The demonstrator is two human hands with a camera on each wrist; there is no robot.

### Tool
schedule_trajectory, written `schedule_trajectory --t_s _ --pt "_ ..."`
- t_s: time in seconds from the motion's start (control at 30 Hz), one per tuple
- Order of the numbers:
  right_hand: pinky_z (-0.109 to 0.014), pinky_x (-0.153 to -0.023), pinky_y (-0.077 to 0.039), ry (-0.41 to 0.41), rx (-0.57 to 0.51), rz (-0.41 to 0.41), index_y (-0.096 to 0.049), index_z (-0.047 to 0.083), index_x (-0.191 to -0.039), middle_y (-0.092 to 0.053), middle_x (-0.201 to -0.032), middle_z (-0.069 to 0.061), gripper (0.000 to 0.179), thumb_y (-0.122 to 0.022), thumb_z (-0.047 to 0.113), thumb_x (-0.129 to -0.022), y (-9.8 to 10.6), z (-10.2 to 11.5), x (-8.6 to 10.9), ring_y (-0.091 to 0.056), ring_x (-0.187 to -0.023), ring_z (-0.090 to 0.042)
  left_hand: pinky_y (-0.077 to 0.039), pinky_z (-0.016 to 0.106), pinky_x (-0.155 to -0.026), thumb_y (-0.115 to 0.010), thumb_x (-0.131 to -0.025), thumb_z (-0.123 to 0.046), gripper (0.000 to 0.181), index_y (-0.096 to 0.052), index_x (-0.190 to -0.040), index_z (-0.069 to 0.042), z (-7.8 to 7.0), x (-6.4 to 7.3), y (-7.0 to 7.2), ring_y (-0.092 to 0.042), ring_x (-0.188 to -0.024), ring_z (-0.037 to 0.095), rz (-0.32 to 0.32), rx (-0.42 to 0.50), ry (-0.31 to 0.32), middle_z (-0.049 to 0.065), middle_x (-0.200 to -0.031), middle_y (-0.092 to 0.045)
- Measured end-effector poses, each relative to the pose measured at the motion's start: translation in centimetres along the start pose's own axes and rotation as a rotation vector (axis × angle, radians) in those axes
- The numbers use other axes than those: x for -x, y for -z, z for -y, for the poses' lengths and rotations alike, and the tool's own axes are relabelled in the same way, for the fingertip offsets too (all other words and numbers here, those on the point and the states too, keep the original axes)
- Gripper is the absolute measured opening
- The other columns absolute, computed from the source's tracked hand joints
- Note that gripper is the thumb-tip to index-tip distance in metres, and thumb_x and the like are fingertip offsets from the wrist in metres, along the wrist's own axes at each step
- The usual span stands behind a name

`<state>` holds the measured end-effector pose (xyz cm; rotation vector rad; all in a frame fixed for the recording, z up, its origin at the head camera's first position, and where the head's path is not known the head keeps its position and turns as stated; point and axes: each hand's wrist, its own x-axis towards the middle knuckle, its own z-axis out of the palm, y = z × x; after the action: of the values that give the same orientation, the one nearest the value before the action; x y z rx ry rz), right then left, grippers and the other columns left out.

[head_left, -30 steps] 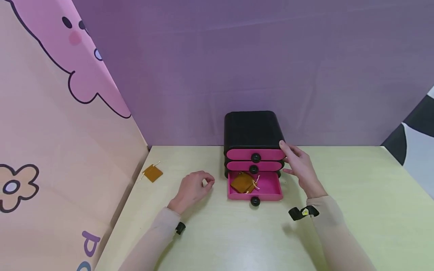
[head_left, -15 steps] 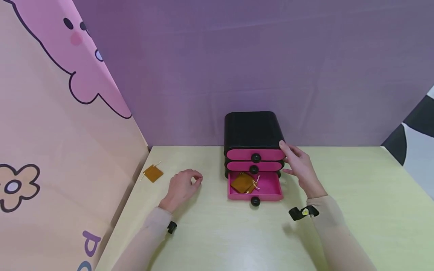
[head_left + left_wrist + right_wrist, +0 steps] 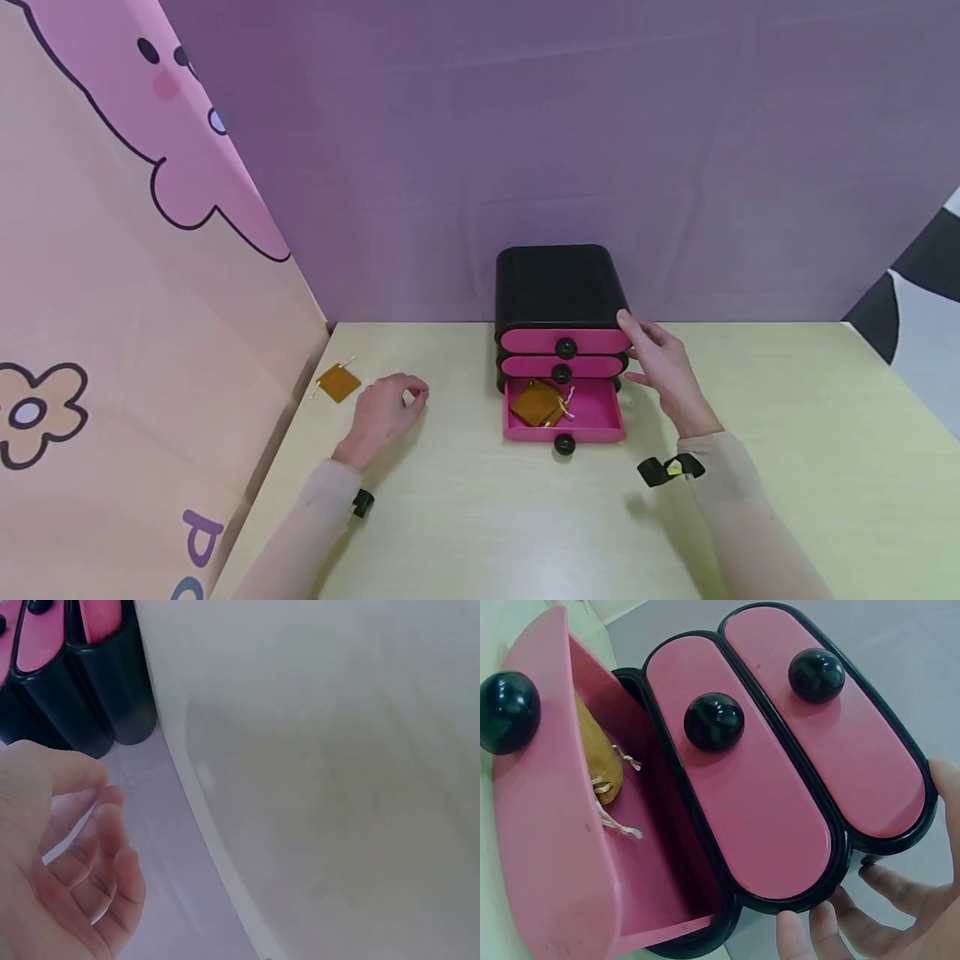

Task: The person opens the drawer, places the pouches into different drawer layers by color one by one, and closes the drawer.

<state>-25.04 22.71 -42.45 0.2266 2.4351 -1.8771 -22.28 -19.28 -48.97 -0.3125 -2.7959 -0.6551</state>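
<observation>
A small black drawer cabinet (image 3: 561, 287) with pink drawer fronts and round black knobs stands against the back of the table. Its bottom drawer (image 3: 596, 408) is pulled out and holds brown drawstring pouches (image 3: 538, 404) with pale cords. My right hand (image 3: 667, 371) rests against the cabinet's right side, thumb at the upper front corner; the right wrist view shows its fingertips (image 3: 825, 922) along the black frame. My left hand (image 3: 386, 417), loosely curled with nothing in it, hovers over the table to the left. Just beyond it lies another brown drawstring pouch (image 3: 338, 383).
The pale wooden table (image 3: 465, 517) meets a purple cloth backdrop (image 3: 420, 167) at its back edge. A printed panel (image 3: 150, 333) with cartoon figures stands along the left side. A black-and-white panel (image 3: 915, 292) shows at the far right.
My left hand has moved left across the table, away from the drawer and nearer the lone pouch. My right hand, the cabinet and the pouches have stayed in place.
</observation>
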Motion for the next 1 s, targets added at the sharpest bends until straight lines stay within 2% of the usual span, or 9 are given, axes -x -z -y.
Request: schedule_trajectory --t_s 0.3,0.5,0.77,0.9,1.0 --pt "-0.017 -0.076 -0.058 0.007 -0.001 -0.009 -0.026 0.015 -0.17 -0.033 -0.171 -0.021 0.095 -0.049 0.074 -0.1 0.2 0.1 0.2 -0.042 -0.152 -0.044 -0.042 0.025 -0.051 -0.074 -0.097 -0.02 0.012 -0.083 -0.106 -0.017 1.5 0.3 0.9 -0.051 -0.053 0.004 -0.009 0.002 0.011 -0.002 -0.097 -0.079" --pt "-0.017 -0.078 -0.058 0.009 -0.003 -0.002 -0.029 0.015 -0.169 -0.036 -0.17 -0.02 0.096 -0.051 0.076 -0.098 0.1 0.1 0.3 -0.043 -0.151 -0.042 -0.036 0.027 -0.045 -0.075 -0.096 -0.018 0.013 -0.083 -0.107 -0.015 3.4 0.7 1.9 -0.042 -0.046 0.006 -0.008 -0.012 0.028 0.0 -0.098 -0.08" --pt "-0.02 -0.082 -0.06 0.011 0.003 -0.006 -0.028 0.015 -0.17 -0.035 -0.171 -0.02 0.093 -0.049 0.074 -0.1 0.2 0.2 0.1 -0.042 -0.152 -0.042 -0.041 0.028 -0.049 -0.074 -0.096 -0.017 0.014 -0.082 -0.107 -0.014 5.7 1.3 3.0 -0.05 -0.05 0.006 -0.028 0.001 0.073 0.001 -0.098 -0.081" --pt "-0.02 -0.082 -0.06 0.008 -0.004 -0.001 -0.03 0.015 -0.169 -0.037 -0.17 -0.02 0.094 -0.05 0.074 -0.1 0.2 0.2 0.1 -0.043 -0.151 -0.042 -0.042 0.03 -0.05 -0.073 -0.097 -0.017 0.014 -0.082 -0.106 -0.014 6.7 1.7 4.0 -0.052 -0.053 0.008 -0.035 -0.006 0.1 0.002 -0.1 -0.08" --pt "-0.018 -0.08 -0.059 0.011 -0.001 0.0 -0.03 0.014 -0.169 -0.037 -0.169 -0.02 0.096 -0.051 0.076 -0.099 0.2 0.1 0.3 -0.044 -0.151 -0.042 -0.043 0.03 -0.05 -0.073 -0.097 -0.016 0.014 -0.082 -0.107 -0.012 7.5 2.0 4.9 -0.059 -0.058 0.011 -0.046 -0.008 0.1 0.005 -0.1 -0.081"
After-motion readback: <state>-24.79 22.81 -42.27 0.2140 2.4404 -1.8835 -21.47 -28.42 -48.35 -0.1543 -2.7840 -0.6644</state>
